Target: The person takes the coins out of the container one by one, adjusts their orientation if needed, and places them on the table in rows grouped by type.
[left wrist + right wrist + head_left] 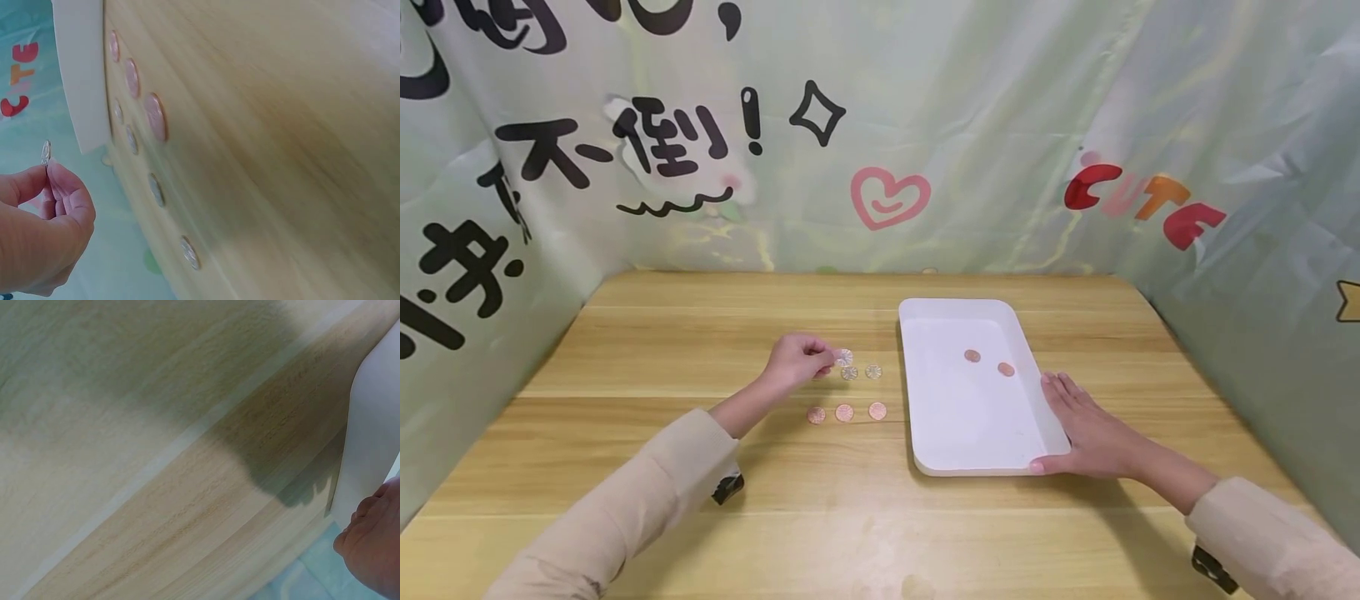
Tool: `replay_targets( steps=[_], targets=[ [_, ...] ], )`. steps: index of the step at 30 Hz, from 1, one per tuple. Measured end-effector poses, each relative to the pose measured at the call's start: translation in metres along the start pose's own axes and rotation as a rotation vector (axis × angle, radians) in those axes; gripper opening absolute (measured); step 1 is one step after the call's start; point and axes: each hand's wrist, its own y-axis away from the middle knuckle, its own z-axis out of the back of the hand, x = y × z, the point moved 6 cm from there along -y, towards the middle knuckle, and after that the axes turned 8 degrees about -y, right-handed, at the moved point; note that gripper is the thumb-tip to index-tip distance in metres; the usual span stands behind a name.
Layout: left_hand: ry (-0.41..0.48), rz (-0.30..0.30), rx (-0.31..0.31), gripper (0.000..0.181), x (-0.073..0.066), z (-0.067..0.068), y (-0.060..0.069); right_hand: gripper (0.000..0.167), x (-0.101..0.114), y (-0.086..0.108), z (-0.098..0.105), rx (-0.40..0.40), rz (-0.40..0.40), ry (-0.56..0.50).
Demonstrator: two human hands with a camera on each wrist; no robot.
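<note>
A silver coin point(844, 357) was pinched in the left hand point(796, 358) above the counter point(820, 533).
Held only by its edge, it risked slipping among nearby coins point(873, 372); the right hand point(1093, 433), thumb and fingers apart against the white tray point(970, 433), risked shifting it by overpressing.

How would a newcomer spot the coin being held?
Across the wooden table, left of the white tray, find the left hand. It pinches a silver-coloured coin, the only one held up; the other visible coins lie flat.
</note>
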Motion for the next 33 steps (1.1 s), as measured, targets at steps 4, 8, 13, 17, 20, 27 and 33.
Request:
replay_targets(
  steps=[4, 8, 13, 17, 20, 27, 33],
  targets=[
    [-0.024, 0.011, -0.014, 0.014, 0.009, 0.008, 0.0, 0.115, 0.0, 0.0, 0.0, 0.003, 0.0, -0.003],
    [-0.067, 0.019, -0.035, 0.015, 0.017, 0.018, -0.001, 0.115, 0.0, 0.0, 0.0, 0.005, 0.0, -0.003],
    [-0.083, 0.039, -0.047, 0.018, 0.028, 0.029, 0.001, 0.115, -0.001, 0.0, 0.0, 0.006, -0.003, -0.003],
    [-0.114, 0.043, -0.057, 0.02, 0.035, 0.038, 0.003, 0.115, 0.0, 0.0, 0.0, 0.006, -0.005, -0.009],
    [-0.115, 0.045, -0.061, 0.022, 0.04, 0.044, 0.005, 0.115, 0.0, 0.0, 0.0, 0.006, -0.006, -0.01],
    [-0.13, 0.066, -0.071, 0.022, 0.052, 0.058, 0.008, 0.115, 0.0, 0.0, 0.0, 0.001, 0.0, 0.002],
    [-0.127, 0.107, -0.087, 0.024, 0.067, 0.067, 0.006, 0.115, 0.0, -0.001, 0.0, 0.003, -0.001, 0.004]
  ],
)
